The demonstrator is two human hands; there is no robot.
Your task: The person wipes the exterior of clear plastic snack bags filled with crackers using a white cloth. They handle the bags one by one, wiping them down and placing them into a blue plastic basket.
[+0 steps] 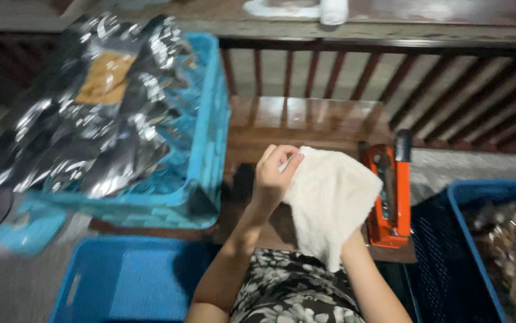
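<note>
My left hand [273, 174] pinches the upper edge of a cream-white cloth [328, 200] held above a small wooden table [306, 122]. The cloth drapes over my right hand, which is hidden beneath it; only the right forearm [373, 287] shows below. Whether the right hand's fingers are closed cannot be made out. An orange and black heat-sealer tool [389, 200] lies on the table just right of the cloth.
A teal crate [207, 149] piled with shiny black plastic bags [84, 107] stands at left. A blue bin [123, 281] sits at lower left. A dark blue basket [443, 263] of packed snacks is at right. A wooden railing [389, 66] runs behind.
</note>
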